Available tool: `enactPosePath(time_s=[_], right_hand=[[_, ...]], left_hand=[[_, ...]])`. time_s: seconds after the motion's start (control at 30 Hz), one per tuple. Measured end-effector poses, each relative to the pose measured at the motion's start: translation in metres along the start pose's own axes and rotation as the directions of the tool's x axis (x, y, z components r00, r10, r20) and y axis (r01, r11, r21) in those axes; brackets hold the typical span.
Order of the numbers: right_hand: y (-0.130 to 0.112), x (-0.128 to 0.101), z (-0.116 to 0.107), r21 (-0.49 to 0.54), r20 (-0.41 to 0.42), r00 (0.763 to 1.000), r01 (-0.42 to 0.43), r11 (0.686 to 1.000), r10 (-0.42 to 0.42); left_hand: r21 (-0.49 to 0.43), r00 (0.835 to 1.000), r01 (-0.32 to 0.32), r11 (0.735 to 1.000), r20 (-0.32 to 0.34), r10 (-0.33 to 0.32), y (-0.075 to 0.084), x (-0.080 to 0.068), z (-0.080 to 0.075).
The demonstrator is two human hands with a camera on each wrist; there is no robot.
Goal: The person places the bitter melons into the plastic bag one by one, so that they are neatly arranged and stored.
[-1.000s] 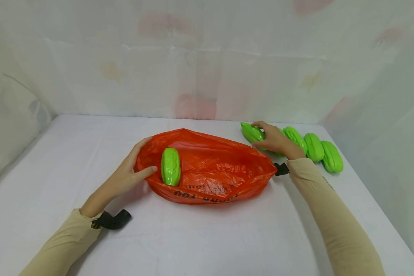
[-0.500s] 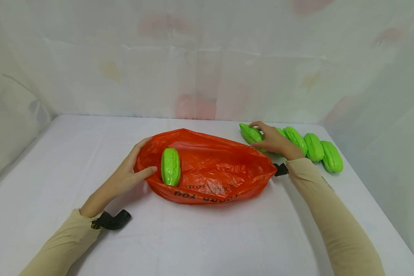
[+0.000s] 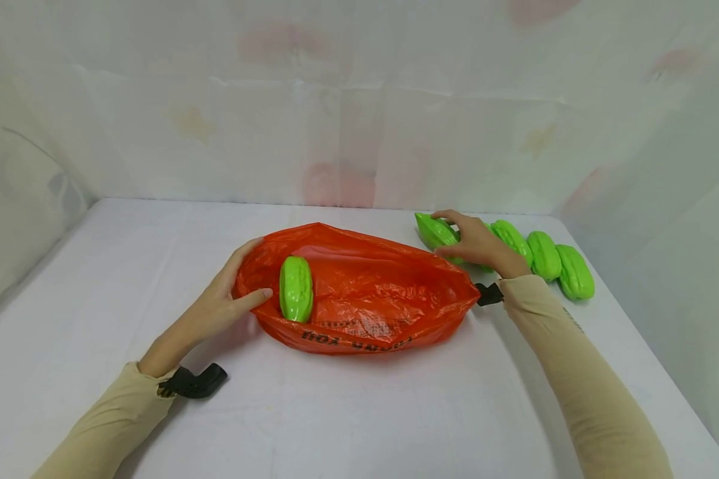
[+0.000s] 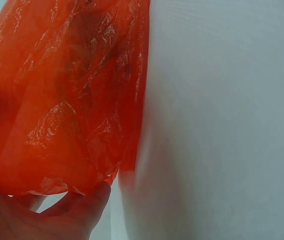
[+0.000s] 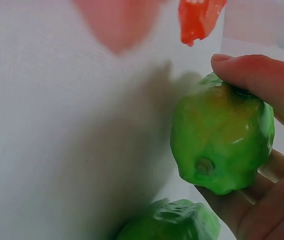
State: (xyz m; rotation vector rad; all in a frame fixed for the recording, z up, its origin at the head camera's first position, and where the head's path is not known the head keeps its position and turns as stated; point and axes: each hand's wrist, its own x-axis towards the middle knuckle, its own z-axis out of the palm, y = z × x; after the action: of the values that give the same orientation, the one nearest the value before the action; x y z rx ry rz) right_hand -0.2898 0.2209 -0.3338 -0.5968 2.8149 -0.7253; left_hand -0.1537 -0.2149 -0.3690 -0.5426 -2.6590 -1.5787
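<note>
The right hand [image 3: 478, 245] curled its fingers and thumb around a green gourd [image 3: 435, 231] at the left end of a row, just past the far right corner of an orange plastic bag [image 3: 365, 293]. The left hand [image 3: 218, 301] held the bag's left edge, thumb pinching the rim against the fingers. Inside the bag, near that hand, lay another green gourd [image 3: 296, 289]. Three more gourds [image 3: 544, 255] sat side by side right of the right hand on the white bench [image 3: 347, 412].
</note>
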Motion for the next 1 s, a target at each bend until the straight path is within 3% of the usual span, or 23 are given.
enactPosePath(time_s=[1.0], right_hand=[[-0.009,-0.023,-0.019,-0.002,-0.068,0.998,0.003,1.000,-0.003]], left_hand=[[-0.004,1.000,0.011,1.000,0.006,-0.011,-0.002,0.000,-0.001]])
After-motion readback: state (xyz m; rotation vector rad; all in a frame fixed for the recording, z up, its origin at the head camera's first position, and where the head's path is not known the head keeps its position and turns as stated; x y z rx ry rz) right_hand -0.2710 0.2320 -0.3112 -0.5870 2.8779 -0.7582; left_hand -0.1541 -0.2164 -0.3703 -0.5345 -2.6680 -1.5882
